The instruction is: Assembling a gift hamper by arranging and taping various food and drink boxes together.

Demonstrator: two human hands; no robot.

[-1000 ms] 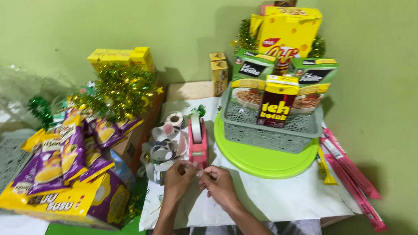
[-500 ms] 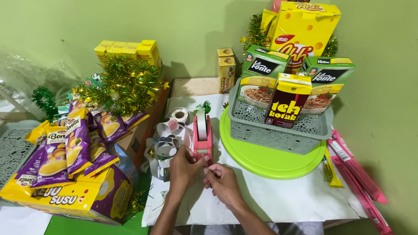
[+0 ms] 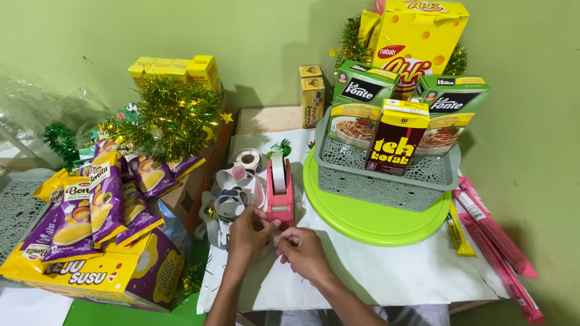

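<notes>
left hand (image 3: 249,232): at the front end of the pink plastic tape dispenser (image 3: 281,194), fingers curled narrow and pinched at its cutter; whether a strip of tape sits between them is too small to tell.
right hand (image 3: 300,247): just beside the left hand, fingertips bunched close and touching it near the dispenser's base; what it grips cannot be told.
tape dispenser: upright on the white paper sheet (image 3: 397,276), carrying a white tape roll, just left of the round lime green plastic tray (image 3: 369,226).
tray load: a grey lattice plastic basket (image 3: 380,182) stands on the tray, holding green pasta boxes, a brown and yellow drink carton (image 3: 396,137) and a tall yellow snack box (image 3: 417,38).
left side: purple and yellow snack packets (image 3: 89,205) fan out under gold and green tinsel (image 3: 170,117).
right edge: pink stick sachets (image 3: 495,246) lie beside the tray.
</notes>
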